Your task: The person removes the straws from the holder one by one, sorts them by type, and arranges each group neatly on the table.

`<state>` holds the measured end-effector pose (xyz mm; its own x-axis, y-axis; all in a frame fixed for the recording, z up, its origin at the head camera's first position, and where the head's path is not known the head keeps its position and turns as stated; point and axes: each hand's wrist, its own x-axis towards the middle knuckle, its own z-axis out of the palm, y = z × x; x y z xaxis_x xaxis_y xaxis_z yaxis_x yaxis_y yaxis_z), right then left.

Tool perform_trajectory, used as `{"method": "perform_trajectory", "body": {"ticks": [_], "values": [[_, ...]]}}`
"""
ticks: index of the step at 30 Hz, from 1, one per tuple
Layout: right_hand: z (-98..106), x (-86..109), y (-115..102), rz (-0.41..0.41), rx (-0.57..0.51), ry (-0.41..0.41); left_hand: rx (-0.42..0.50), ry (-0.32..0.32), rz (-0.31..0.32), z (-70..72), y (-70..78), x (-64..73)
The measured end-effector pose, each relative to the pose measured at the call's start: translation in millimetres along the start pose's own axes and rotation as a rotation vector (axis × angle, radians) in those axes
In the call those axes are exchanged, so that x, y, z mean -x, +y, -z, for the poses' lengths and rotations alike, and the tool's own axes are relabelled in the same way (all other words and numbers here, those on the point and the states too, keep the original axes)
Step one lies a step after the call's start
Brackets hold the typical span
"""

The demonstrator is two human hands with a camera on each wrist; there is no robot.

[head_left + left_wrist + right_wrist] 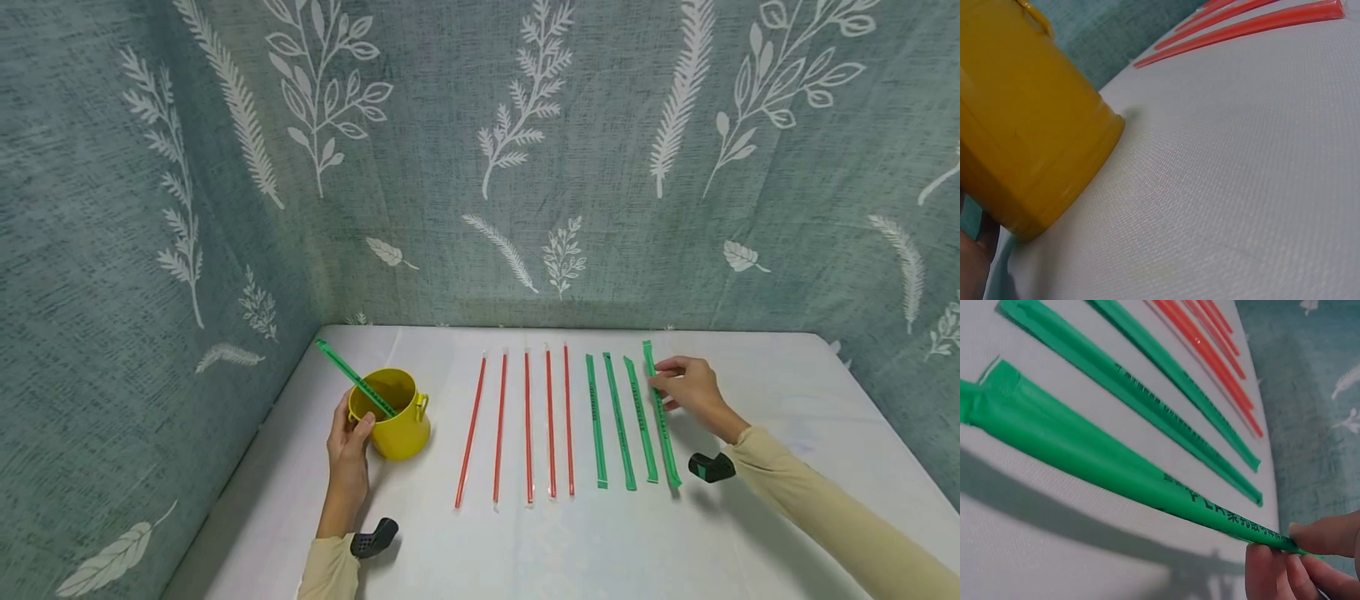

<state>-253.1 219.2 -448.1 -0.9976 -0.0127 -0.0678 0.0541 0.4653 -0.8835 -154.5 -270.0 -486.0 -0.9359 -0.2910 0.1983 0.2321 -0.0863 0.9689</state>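
Observation:
My left hand [348, 458] grips a small yellow pail [405, 433] by its side, the thumb near the rim. The pail leans slightly, and a straw in a green wrapper [352, 375] sticks out of it toward the upper left. On the right, my right hand [692, 387] pinches another green-wrapped straw [664, 429] near its far end between thumb and fingers. In the right wrist view this straw [1116, 472] has dark printing and a shadow set apart from it on the table. Three more green-wrapped straws [618, 421] lie just left of it.
Several red straws [527, 425] in clear wrappers lie side by side between the pail and the green straws. The white tabletop [562, 550] meets a leaf-patterned grey-green cloth [435, 167] at the back and left. A black wrist device [711, 467] sits at each wrist.

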Motion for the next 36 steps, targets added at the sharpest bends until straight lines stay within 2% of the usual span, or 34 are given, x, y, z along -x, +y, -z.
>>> {"method": "perform_trajectory", "body": {"ticks": [16, 29, 36], "values": [[-9, -7.5, 17, -0.039, 0.043, 0.026, -0.001, 0.007, -0.009, -0.3, 1.0, 1.1], [-15, -10.6, 26, -0.008, 0.109, 0.068, 0.013, 0.012, -0.005, -1.5, 3.2, 2.2], [-19, -10.7, 27, 0.018, 0.206, 0.130, 0.010, 0.009, -0.012, -1.5, 2.5, 1.5]]}}
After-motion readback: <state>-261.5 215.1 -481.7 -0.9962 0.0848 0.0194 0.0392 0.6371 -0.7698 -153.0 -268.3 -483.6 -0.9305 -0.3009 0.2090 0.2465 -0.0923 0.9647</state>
